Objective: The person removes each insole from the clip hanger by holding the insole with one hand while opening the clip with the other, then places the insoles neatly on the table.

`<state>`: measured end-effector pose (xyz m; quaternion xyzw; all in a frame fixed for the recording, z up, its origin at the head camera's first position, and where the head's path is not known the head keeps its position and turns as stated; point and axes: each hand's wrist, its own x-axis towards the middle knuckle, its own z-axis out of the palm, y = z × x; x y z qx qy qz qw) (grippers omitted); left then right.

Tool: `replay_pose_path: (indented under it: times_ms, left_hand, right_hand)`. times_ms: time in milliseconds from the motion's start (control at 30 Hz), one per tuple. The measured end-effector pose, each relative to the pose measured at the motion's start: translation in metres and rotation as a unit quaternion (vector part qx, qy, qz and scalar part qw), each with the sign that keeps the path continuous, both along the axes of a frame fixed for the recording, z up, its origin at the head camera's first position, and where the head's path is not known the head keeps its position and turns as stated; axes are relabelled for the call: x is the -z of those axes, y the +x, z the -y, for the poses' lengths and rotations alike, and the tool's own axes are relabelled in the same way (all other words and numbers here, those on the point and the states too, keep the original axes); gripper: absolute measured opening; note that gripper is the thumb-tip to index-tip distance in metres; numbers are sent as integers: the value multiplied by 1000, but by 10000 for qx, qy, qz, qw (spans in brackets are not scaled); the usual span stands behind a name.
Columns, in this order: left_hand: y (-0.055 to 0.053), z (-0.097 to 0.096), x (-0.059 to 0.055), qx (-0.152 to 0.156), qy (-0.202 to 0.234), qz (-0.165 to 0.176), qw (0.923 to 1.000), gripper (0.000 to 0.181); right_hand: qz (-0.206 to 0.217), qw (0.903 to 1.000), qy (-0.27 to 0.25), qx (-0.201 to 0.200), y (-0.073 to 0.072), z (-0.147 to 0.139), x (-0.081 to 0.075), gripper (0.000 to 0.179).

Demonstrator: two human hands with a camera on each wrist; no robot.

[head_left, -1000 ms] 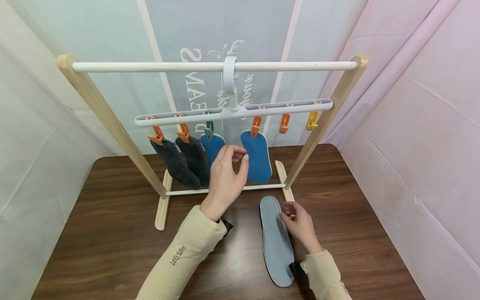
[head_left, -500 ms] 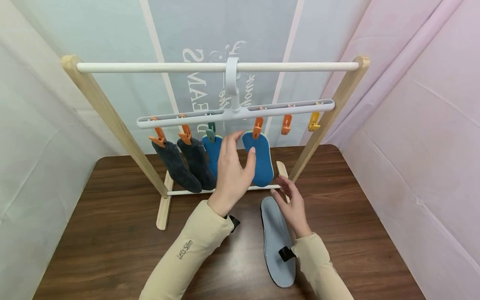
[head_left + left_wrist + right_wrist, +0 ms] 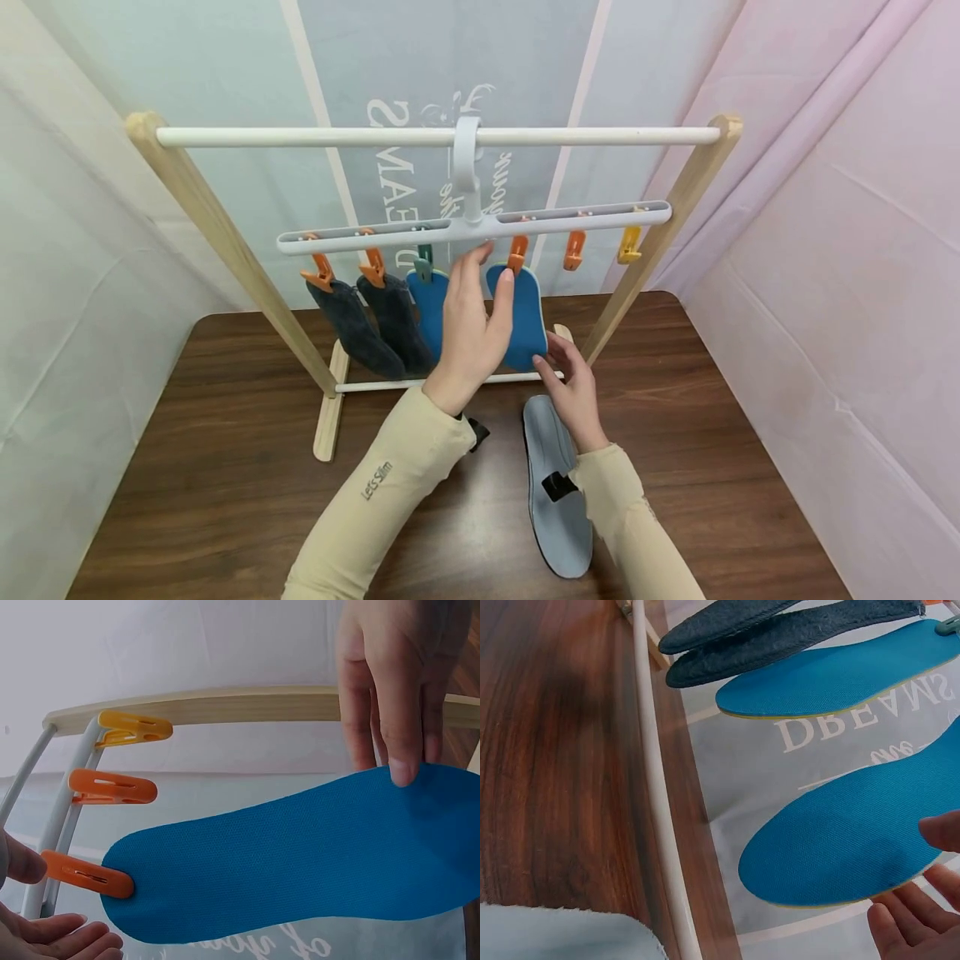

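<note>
A blue insole [image 3: 525, 312] hangs from an orange clip [image 3: 518, 252] on the white hanger [image 3: 360, 239]. My left hand [image 3: 472, 321] is raised beside that clip; in the left wrist view its thumb is close to the clip's end, the other fingers spread below. My right hand [image 3: 572, 387] holds the insole's lower right edge, thumb over the front and fingers behind, as the right wrist view also shows. A second blue insole [image 3: 832, 679] hangs from a green clip [image 3: 423, 265], partly behind my left hand. On the table lies a grey insole [image 3: 558, 533], partly covered by my right wrist.
Two dark fuzzy insoles [image 3: 348, 329] hang at the left from orange clips. Another orange clip [image 3: 574, 250] and a yellow clip [image 3: 629, 245] hang at the right with nothing in them. The wooden rack [image 3: 202, 212] stands on a brown table [image 3: 225, 483].
My left hand has opened its fingers and risen towards the orange clip. My right hand has moved up and forward from beside the grey insole to the hanging blue insole.
</note>
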<state>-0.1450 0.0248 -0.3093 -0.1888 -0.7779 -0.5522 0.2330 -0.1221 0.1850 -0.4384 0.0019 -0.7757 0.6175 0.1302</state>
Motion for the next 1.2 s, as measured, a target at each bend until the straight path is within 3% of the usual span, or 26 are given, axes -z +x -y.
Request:
replay_pose_path:
  times_ms: [267, 733, 967, 1200]
  left_hand:
    - [-1, 2, 0, 89, 95, 173, 9998, 41]
    - [-8, -3, -2, 237, 171, 149, 9995, 47]
    - [-16, -5, -2, 654, 799, 484, 9935, 44]
    - [-23, -6, 2, 1285, 1296, 691, 9808, 40]
  right_hand:
    - [114, 9998, -9, 142, 4, 14, -26, 26]
    - [38, 9995, -236, 210, 3, 16, -27, 20]
    - [77, 9994, -293, 156, 4, 16, -27, 20]
    - [124, 9992, -345, 133, 4, 17, -26, 21]
